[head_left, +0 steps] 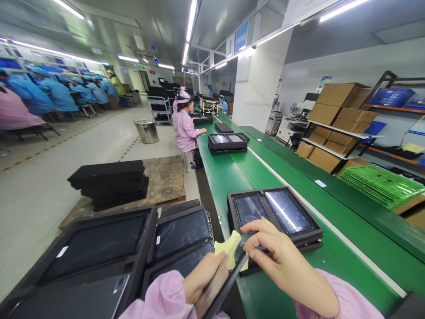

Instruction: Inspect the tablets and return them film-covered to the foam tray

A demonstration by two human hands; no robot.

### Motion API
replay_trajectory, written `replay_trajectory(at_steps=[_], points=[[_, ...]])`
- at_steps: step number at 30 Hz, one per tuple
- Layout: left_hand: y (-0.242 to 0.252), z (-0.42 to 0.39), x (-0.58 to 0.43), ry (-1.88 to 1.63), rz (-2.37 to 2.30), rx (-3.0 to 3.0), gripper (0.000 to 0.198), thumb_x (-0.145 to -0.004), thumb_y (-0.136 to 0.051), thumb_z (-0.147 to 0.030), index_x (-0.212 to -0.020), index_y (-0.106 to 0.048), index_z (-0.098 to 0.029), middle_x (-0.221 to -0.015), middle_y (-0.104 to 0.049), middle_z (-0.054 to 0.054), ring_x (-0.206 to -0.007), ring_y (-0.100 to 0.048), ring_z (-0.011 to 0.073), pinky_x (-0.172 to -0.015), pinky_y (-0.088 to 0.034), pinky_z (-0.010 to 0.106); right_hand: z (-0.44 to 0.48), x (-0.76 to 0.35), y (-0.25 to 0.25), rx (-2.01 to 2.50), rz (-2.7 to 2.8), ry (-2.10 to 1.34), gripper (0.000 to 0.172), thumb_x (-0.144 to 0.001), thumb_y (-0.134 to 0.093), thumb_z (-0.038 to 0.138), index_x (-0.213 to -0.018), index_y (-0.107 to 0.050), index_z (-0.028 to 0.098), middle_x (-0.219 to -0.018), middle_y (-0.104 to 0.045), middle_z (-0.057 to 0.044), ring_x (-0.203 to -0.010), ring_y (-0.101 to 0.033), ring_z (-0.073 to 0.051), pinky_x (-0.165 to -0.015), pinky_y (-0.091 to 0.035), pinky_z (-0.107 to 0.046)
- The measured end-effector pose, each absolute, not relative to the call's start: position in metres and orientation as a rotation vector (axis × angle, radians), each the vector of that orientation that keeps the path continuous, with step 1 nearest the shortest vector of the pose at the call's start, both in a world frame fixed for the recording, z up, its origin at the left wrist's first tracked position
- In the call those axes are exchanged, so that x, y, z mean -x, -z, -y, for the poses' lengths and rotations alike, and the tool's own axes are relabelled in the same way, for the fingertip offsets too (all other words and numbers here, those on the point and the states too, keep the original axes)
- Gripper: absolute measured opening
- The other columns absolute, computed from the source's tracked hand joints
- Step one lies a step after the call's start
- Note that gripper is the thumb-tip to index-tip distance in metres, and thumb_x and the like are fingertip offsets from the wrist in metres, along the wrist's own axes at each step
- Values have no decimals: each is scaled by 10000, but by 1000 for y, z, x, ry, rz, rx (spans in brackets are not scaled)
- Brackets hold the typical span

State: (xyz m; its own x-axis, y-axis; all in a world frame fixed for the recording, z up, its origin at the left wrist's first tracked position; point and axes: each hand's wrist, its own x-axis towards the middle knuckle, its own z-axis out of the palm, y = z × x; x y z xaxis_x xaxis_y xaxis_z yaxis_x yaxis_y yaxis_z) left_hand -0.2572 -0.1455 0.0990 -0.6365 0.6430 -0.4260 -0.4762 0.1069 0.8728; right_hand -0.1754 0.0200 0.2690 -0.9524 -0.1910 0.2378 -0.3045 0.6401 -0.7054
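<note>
My left hand (204, 274) is closed around a thin tablet (224, 288), tilted up and seen nearly edge-on. A crumpled yellow cloth or paper (229, 243) sticks out by the same hand, against the tablet. My right hand (282, 252) is closed at the tablet's upper corner, thumb and fingertips pinched on its edge; whether they also grip a film is too small to tell. Just beyond, a black foam tray (312, 226) on the bench bears two dark-screened tablets, one of them a glossy tablet (288, 210).
To the left stand black foam trays (151, 221) with more tablets. Stacked black foam (111, 179) lies on a floor board. The green bench (221, 170) runs forward past another tray stack (227, 142) and a seated co-worker in pink (184, 126). Green crates (381, 184) stand right.
</note>
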Motion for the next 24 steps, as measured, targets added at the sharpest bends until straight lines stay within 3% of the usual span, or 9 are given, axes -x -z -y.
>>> replay_trajectory(at_steps=[3,8,16,24], points=[[-101,144,259,-1633,-1673,-131,505,-709,-575,-567,-921,-679,-121,-972,-695,81,-1003,-572,294,-894,-398,366,-19,176,-268,-403,2683,-1267,204,-809,-461,62,-737,-573,215,-1059,-555,-49,-1024,-510,-196,-914,-397,-348],[-108,145,261,-1633,-1673,-176,604,-684,-584,-606,-1012,-653,-104,-1106,-653,106,-1081,-538,301,-937,-370,360,-24,176,-269,-400,2679,-1386,219,-765,-486,37,-749,-599,223,-1093,-550,-26,-999,-531,-179,-879,-412,-294],[-104,145,262,-1572,-1724,-188,716,-662,-544,-676,-1034,-647,-73,-1086,-658,125,-1060,-550,307,-916,-384,374,-26,173,-270,-419,2707,-1249,228,-773,-472,72,-741,-635,228,-1109,-547,-43,-917,-571,-182,-868,-440,-314],[-103,148,262,-1702,-1655,-189,562,-694,-583,-587,-1021,-657,-135,-1031,-676,76,-1020,-558,290,-910,-384,359,-26,175,-268,-427,2668,-1260,245,-748,-470,80,-733,-658,238,-1085,-564,-39,-886,-583,-181,-840,-465,-313]])
